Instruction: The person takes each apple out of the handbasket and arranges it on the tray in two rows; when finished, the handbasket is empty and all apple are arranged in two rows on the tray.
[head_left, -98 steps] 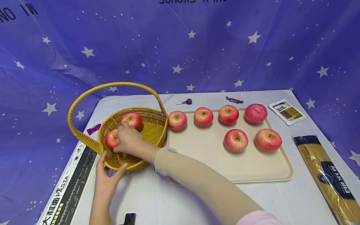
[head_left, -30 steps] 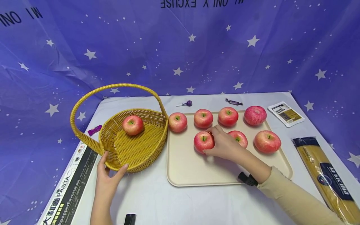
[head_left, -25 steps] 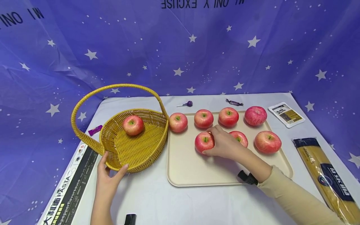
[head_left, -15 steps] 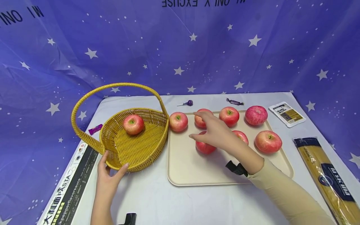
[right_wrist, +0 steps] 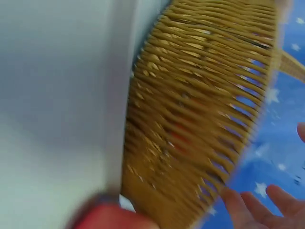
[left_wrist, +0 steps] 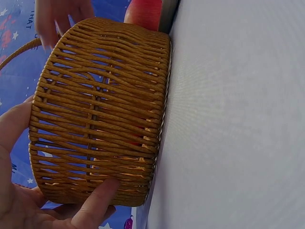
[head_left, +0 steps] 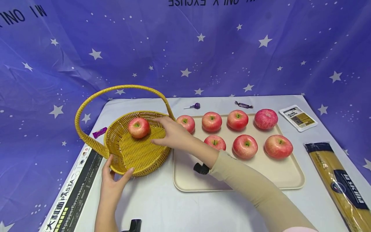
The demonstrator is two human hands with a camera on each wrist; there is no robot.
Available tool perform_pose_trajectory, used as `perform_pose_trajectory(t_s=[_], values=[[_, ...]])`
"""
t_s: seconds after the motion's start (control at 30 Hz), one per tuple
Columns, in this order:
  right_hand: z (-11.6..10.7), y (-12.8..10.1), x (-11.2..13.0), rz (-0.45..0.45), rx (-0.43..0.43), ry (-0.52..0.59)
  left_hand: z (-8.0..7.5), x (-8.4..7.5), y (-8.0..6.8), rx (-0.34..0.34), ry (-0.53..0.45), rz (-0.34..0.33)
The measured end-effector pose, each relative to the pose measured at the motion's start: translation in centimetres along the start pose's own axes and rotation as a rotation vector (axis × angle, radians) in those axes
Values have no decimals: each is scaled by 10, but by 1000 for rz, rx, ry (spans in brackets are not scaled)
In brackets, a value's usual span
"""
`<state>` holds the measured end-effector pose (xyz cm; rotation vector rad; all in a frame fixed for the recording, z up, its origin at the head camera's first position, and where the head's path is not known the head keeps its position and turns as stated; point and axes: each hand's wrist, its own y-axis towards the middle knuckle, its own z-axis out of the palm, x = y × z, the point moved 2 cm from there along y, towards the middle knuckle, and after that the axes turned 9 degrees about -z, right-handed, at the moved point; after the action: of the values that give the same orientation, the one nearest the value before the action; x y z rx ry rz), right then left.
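Observation:
A yellow wicker basket [head_left: 145, 158] with a tall handle stands at the left, one red apple [head_left: 138, 128] inside it. My left hand [head_left: 112, 187] holds the basket's near left edge, and in the left wrist view a finger lies along its woven wall [left_wrist: 95, 119]. Above the basket's right side is my right hand [head_left: 175, 133], its thumb and fingers spread apart around nothing, a little right of that apple. Several more apples sit on the beige tray [head_left: 197, 180] in two rows. One front-row apple [head_left: 215, 141] is partly covered by the right forearm.
Behind the tray lie a lollipop [head_left: 196, 105] and a wrapped candy [head_left: 244, 104]. A purple packet [head_left: 99, 132] and a long black pasta box [head_left: 78, 193] lie left of the basket. To the right are a flat food pouch [head_left: 298, 118] and a spaghetti bag [head_left: 337, 177].
An apple went from the basket to the tray's front row, where my right hand let it go. That hand has since moved left over the basket. The left hand has stayed at the basket.

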<state>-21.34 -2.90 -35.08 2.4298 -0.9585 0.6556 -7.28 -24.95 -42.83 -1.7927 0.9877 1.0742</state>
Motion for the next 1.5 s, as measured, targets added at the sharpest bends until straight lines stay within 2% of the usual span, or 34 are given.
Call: perform_pose_trajectory(t_s=[0.17,0.4,0.57,0.77,0.97,1.17,1.33,1.5], values=[[31,35,-3,30,-2,-36,0,1,1,6,-4,11],[61,71,-7,145,2,-24,1,0,0,18,-20,12],[75,86,-8,227,28,-28,1,0,0,24,-23,23],[82,94,-7,285,59,-86,1,0,0,20,-24,25],[84,96,-9,260,58,-126,1,0,1,17,-30,21],[77,87,-6,193,56,-102,0,0,0,19,-34,10],[60,73,1,116,29,-73,-1,0,0,17,-32,9],[30,47,8,43,8,-38,0,0,0,17,-12,7]])
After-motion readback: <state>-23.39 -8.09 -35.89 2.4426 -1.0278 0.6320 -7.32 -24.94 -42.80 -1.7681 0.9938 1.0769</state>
